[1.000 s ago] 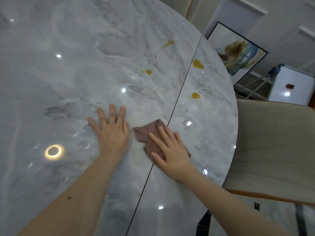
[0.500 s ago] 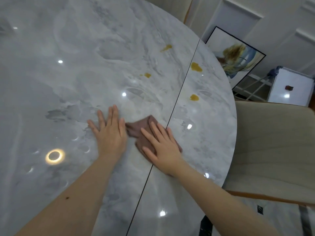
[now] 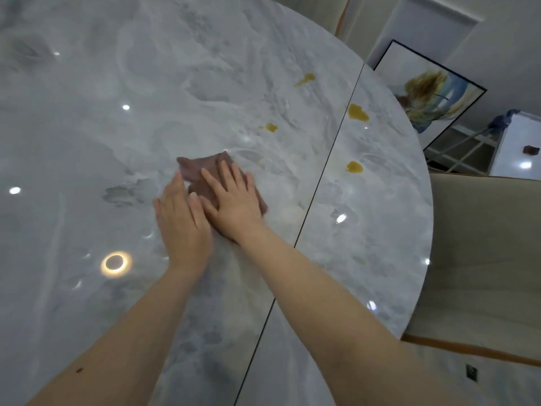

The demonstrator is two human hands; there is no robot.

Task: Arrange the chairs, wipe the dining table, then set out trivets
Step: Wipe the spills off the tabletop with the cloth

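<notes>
The round grey marble dining table [image 3: 131, 92] fills the view. A brown cloth [image 3: 196, 171] lies flat on it, left of the dark seam [image 3: 322, 177]. My right hand [image 3: 234, 200] presses down on the cloth with fingers spread. My left hand [image 3: 181, 221] lies flat on the tabletop, holding nothing, its thumb side against my right hand and the cloth's left edge. Yellow stains sit beyond the cloth: two right of the seam [image 3: 357, 112] [image 3: 354, 167], two left of the seam [image 3: 271, 127] [image 3: 304, 80].
A beige upholstered chair [image 3: 483, 244] stands close against the table's right edge. Beyond it, a framed painting [image 3: 424, 92] leans on the wall and a white cabinet [image 3: 521, 148] stands on the floor.
My right hand has slid the cloth leftward and away from me, from over the seam onto the left slab. My left hand has stayed nearly in place; the two hands now touch.
</notes>
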